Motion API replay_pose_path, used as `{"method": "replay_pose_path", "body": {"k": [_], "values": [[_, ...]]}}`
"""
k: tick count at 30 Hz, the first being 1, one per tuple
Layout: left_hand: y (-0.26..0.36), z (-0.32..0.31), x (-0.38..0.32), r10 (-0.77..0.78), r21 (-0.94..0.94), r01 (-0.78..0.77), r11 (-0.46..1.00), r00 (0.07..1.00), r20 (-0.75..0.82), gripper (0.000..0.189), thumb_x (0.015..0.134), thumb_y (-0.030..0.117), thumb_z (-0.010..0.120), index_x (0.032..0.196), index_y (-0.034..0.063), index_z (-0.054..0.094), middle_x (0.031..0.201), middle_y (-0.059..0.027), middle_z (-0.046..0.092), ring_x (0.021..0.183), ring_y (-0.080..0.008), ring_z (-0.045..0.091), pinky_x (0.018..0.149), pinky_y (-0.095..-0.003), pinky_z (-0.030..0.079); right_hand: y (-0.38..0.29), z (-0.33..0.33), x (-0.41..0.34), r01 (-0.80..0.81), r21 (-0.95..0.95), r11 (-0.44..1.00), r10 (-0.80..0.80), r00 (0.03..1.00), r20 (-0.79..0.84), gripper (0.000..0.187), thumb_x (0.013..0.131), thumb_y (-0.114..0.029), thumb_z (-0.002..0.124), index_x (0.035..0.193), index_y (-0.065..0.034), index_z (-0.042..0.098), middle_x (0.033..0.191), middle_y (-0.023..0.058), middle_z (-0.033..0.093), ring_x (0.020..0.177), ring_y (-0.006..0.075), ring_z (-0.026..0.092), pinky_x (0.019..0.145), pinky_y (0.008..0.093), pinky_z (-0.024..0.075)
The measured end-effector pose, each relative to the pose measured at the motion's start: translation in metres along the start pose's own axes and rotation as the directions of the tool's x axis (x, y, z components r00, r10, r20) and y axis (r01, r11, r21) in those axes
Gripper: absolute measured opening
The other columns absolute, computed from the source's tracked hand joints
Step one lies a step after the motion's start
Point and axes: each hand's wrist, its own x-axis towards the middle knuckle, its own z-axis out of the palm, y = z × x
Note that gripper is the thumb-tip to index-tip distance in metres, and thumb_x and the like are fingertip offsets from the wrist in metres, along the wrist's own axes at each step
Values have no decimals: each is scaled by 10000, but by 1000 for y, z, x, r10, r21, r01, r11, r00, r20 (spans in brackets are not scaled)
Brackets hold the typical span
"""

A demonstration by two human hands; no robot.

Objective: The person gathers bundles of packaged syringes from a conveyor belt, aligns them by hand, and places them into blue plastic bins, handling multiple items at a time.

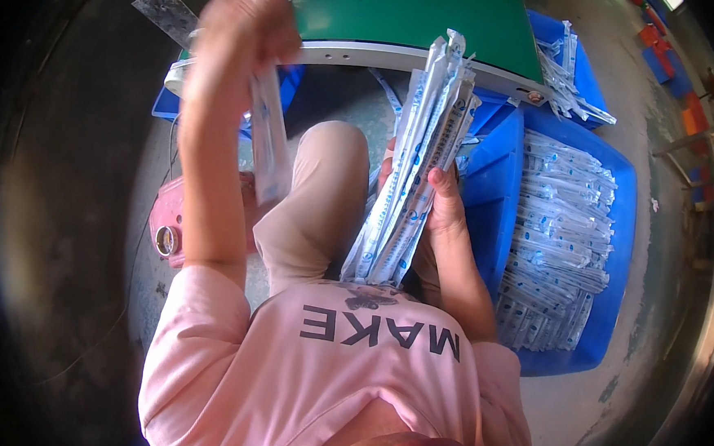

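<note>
My left hand (pixel 256 23), blurred, is raised over the near left part of the green surface (pixel 419 12). It grips a long, translucent plastic-wrapped item (pixel 270 138) that hangs down past my wrist and also shows above the fingers. In my right hand (pixel 447 204) is a bundle of long, narrow wrapped packets (pixel 419 165) with blue print. The bundle stands slanted before my chest, its lower end close to my shirt. My right thumb lies across its right side and fingertips show at its left. What is inside the packets cannot be told.
To the right, a blue plastic bin (pixel 623 239) holds many similar packets (pixel 552 235). Another blue bin (pixel 593 72) with loose packets stands beyond it. A pink object (pixel 168 205) with a round metal-rimmed part is at left, near a flat metal plate (pixel 164 12).
</note>
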Motion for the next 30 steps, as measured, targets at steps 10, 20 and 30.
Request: {"method": "replay_pose_path", "body": {"k": [10,20,30], "values": [[-135,40,-123,-355,-472,641,606,748,560,766,762,378,682,1315,18,292,1204,-98,445,1087,-175,458,917,-311,386,12,18,7,91,-551,830,-326,880,-346,361,793,-282,593,999,14,576,904,80,601,808,155,579,703,273,449],[-121,30,-77,-467,-324,697,640,687,556,481,699,86,687,1125,-49,510,991,-127,605,865,-197,605,792,-312,484,-23,13,6,131,-709,693,-401,887,-229,204,839,-160,625,933,20,599,805,32,620,718,68,552,667,228,446],[-148,44,-88,-543,-296,777,555,608,579,579,672,137,708,1161,-47,458,1038,-154,569,907,-237,582,819,-351,470,-32,-36,-21,11,-591,806,-250,912,-324,211,862,-155,582,1000,4,588,910,28,606,847,95,548,766,239,422]]}}
